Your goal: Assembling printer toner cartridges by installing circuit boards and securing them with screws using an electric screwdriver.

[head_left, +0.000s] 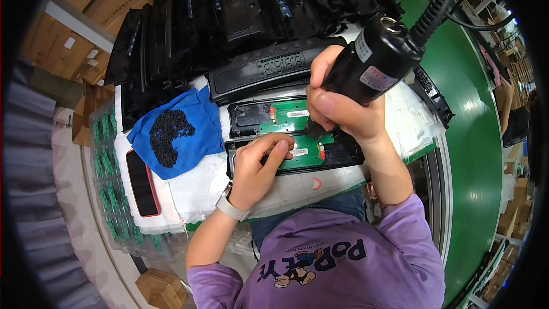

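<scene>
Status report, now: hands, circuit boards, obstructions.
Right hand gripping black cylindrical corded screwdriver, nose down. Left hand at lower green rectangular circuit board. Right hand partly hiding upper green board.

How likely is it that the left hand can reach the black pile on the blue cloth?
Likely yes: the left hand is right of the blue cloth, and nothing visible covers or blocks the black pile.
</scene>
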